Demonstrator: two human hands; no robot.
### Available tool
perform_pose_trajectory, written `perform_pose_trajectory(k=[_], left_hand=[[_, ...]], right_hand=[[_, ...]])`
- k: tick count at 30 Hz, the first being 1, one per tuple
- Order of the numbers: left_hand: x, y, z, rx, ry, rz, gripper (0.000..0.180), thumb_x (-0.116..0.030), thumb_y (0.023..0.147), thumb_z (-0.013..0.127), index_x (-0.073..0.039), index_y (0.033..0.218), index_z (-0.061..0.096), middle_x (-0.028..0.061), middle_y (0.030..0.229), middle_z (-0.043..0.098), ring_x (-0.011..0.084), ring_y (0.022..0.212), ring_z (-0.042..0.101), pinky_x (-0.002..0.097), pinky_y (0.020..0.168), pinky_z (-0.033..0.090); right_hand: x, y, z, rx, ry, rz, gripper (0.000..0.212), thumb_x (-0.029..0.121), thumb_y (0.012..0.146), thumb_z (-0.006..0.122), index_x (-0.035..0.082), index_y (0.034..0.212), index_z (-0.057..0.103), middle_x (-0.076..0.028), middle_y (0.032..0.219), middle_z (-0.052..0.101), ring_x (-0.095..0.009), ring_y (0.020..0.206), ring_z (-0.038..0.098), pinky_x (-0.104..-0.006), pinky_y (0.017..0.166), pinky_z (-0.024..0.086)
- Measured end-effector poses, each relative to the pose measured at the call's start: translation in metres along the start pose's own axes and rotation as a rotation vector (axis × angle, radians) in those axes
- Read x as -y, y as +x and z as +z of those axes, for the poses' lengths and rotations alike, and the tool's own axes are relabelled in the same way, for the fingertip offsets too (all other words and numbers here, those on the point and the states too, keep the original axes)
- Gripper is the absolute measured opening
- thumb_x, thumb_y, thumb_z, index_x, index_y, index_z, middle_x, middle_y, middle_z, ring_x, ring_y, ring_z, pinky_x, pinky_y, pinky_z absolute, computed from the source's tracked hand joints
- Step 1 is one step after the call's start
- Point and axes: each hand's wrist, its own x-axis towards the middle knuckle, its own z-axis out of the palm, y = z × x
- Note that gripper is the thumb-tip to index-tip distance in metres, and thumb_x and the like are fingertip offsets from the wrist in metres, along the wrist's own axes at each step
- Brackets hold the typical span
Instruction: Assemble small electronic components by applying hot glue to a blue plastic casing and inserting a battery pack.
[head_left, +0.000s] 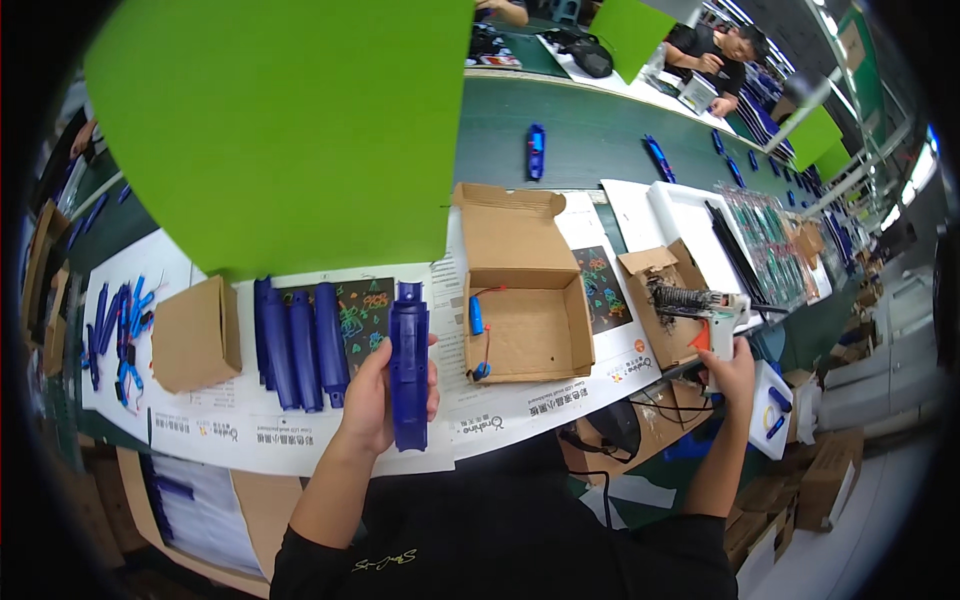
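My left hand (374,400) is closed around a long dark-blue plastic shell (409,370), held upright with its hollow side showing. In my right hand (729,372) is a white glue gun (722,330) with an orange trigger. Its dark, coil-wrapped front end lies over a small stained cardboard box (660,310). Several similar blue shells (303,350) stand side by side left of my left hand. Between my hands is an open cardboard box (530,335), where a small blue cylinder (476,314) with red wire and a small round blue part (482,371) lie along the left side.
A tall green partition (270,140) rises in front. Beyond, blue assemblies (537,150) lie on a green conveyor belt (500,120). Another cardboard box (197,335) and wired blue parts (130,325) are at left. Right are a white foam tray (675,205), bagged circuit boards (765,240) and black cables (665,402). A person works beyond.
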Motion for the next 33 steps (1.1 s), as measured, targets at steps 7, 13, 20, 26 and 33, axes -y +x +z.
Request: perform_pose_trajectory(k=[7,13,20,26,33], left_hand=[[0.009,-0.004,-0.005,-0.034,-0.079,-0.043,0.05,-0.043,0.097,0.027,-0.004,0.123,0.045,0.0067,0.077,0.055,0.0193,0.061,0.057,0.0316,0.054,0.047],[0.01,-0.007,-0.004,-0.018,-0.1,-0.042,0.051,-0.044,0.097,0.028,-0.005,0.125,0.045,0.0069,0.079,0.056,0.0188,0.064,0.058,0.0324,0.057,0.049],[0.015,0.007,0.006,0.004,-0.038,-0.052,0.051,-0.043,0.098,0.027,-0.006,0.127,0.046,0.0074,0.084,0.06,0.0191,0.069,0.061,0.0339,0.064,0.051],[0.021,0.011,0.016,-0.035,0.062,-0.068,0.049,-0.042,0.098,0.027,-0.006,0.125,0.047,0.0073,0.084,0.061,0.0197,0.07,0.062,0.0331,0.068,0.051],[0.026,0.01,0.015,-0.039,0.09,-0.049,0.049,-0.044,0.098,0.028,-0.006,0.122,0.048,0.0076,0.084,0.061,0.0194,0.07,0.063,0.0324,0.069,0.051]], right_hand=[[0.041,-0.006,-0.002,0.509,0.277,0.122,0.042,-0.002,0.071,0.057,-0.004,0.112,0.046,-0.014,0.087,0.06,-0.019,0.048,0.057,-0.0294,0.043,0.049],[0.02,-0.005,-0.022,0.387,0.476,0.037,0.053,-0.001,0.066,0.057,-0.006,0.118,0.048,-0.018,0.11,0.059,-0.022,0.077,0.063,-0.0335,0.065,0.054],[0.105,-0.065,-0.013,0.349,0.74,-0.307,0.078,0.006,0.059,0.065,-0.008,0.13,0.033,-0.022,0.12,0.049,-0.036,0.123,0.043,-0.0446,0.106,0.034],[0.16,-0.115,0.027,0.813,0.795,-0.2,0.048,0.014,0.072,0.063,-0.007,0.111,0.047,-0.017,0.096,0.057,-0.029,0.094,0.056,-0.0432,0.087,0.045],[0.172,-0.111,0.05,1.104,0.663,-0.136,0.03,0.006,0.079,0.053,-0.003,0.108,0.049,-0.01,0.096,0.056,-0.019,0.093,0.054,-0.0336,0.085,0.044]])
